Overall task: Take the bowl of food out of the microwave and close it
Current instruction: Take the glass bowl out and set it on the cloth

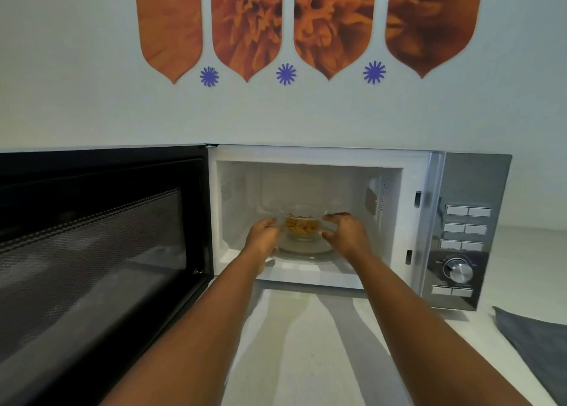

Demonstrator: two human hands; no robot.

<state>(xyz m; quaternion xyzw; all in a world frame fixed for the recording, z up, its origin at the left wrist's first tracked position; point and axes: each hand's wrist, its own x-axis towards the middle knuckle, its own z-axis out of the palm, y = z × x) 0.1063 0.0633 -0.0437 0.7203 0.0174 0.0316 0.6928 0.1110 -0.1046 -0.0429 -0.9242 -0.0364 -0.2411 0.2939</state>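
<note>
A clear glass bowl (302,229) of orange pasta sits on the glass turntable (306,253) inside the white microwave (310,155). The black door (98,236) is swung wide to the left. Both my arms reach into the cavity. My left hand (262,236) is curled against the bowl's left side, thumb at the rim. My right hand (346,233) is at the bowl's right side with thumb and fingers spread, fingertips right at the rim. The bowl stands upright on the turntable.
The silver control panel (463,236), with buttons and a dial, is on the microwave's right. A white counter (306,344) runs in front, with a grey cloth (534,344) at the right edge. Orange and purple wall art (306,28) hangs above.
</note>
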